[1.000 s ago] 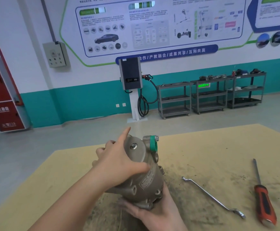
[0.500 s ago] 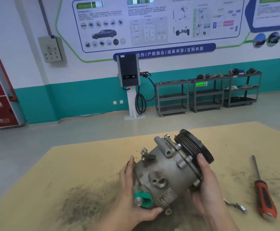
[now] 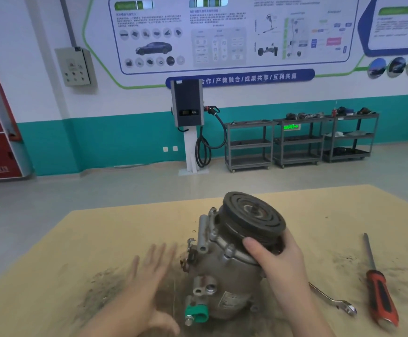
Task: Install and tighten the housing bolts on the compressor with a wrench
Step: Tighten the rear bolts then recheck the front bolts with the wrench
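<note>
A grey metal compressor (image 3: 224, 271) stands tilted on the tan table (image 3: 101, 227), its black pulley (image 3: 254, 215) facing up and away and a green cap (image 3: 196, 312) at its near lower end. My right hand (image 3: 278, 261) grips the pulley end, thumb across the rim. My left hand (image 3: 147, 283) is blurred, fingers spread and straight, just left of the housing and holding nothing. A steel wrench (image 3: 334, 300) lies on the table to the right, partly hidden behind my right forearm. No loose bolts are visible.
A red-handled screwdriver (image 3: 380, 297) lies at the right side of the table. Dark grit stains the table around the compressor. Beyond the table are open floor, a charging post (image 3: 188, 122) and grey shelf carts (image 3: 300, 142) along the wall.
The compressor was turned over from resting on my right palm to standing pulley end up. My left hand has let go of the housing and moved away to the left.
</note>
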Demonstrator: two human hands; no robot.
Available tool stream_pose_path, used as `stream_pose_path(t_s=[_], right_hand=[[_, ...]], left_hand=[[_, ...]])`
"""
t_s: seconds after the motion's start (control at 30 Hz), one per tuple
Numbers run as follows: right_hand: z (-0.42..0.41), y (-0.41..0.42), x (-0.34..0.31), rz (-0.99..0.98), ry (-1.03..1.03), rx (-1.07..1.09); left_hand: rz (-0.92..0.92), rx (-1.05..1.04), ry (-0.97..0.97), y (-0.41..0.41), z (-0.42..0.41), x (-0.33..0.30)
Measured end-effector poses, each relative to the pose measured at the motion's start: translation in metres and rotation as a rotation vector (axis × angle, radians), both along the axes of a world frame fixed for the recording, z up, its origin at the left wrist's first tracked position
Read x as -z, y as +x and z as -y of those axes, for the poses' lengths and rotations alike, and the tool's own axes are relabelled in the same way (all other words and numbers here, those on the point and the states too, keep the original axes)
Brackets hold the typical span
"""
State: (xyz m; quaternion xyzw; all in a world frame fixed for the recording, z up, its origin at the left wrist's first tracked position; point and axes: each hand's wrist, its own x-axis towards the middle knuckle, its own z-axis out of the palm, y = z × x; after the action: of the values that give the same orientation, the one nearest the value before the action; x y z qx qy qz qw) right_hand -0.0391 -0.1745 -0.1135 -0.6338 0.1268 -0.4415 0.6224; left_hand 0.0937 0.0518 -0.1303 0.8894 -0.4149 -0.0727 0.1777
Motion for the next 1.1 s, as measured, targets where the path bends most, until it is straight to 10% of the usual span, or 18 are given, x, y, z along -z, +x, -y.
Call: stream_pose_path(t_s=[0.13,0.3,0.43,0.57,0.7,0.9,1.1], right_hand=[[-0.029,0.012,-0.015,-0.148,-0.145,-0.008],[-0.046,0.023,-0.033,-0.310,-0.391,-0.128],[0.001,0.001,-0.029,-0.338,-0.184,-0.177],[0.072,-0.029,-0.002,-1.020,-0.420,0.248],[0.095,-0.033,0.028,-1.439,-0.623,0.142],[0.097,-0.034,0.034,-1.275,-0.752,0.168],[0.028,-0.037,-0.007,-0.252,-0.234,-0.143]], left_hand=[[-0.347,0.019,-0.628,-0.017,-0.003,-0.023],[-0.306,-0.046,-0.865,-0.037,0.038,-0.015],[-0.296,-0.143,-0.844,-0.039,0.044,-0.013],[-0.284,-0.136,-0.824,-0.043,0.053,-0.015],[-0.294,-0.202,-0.927,-0.042,0.047,-0.003],[-0.346,-0.221,-1.334,-0.055,0.053,0.003],[-0.301,-0.321,-1.470,-0.058,0.063,0.005]])
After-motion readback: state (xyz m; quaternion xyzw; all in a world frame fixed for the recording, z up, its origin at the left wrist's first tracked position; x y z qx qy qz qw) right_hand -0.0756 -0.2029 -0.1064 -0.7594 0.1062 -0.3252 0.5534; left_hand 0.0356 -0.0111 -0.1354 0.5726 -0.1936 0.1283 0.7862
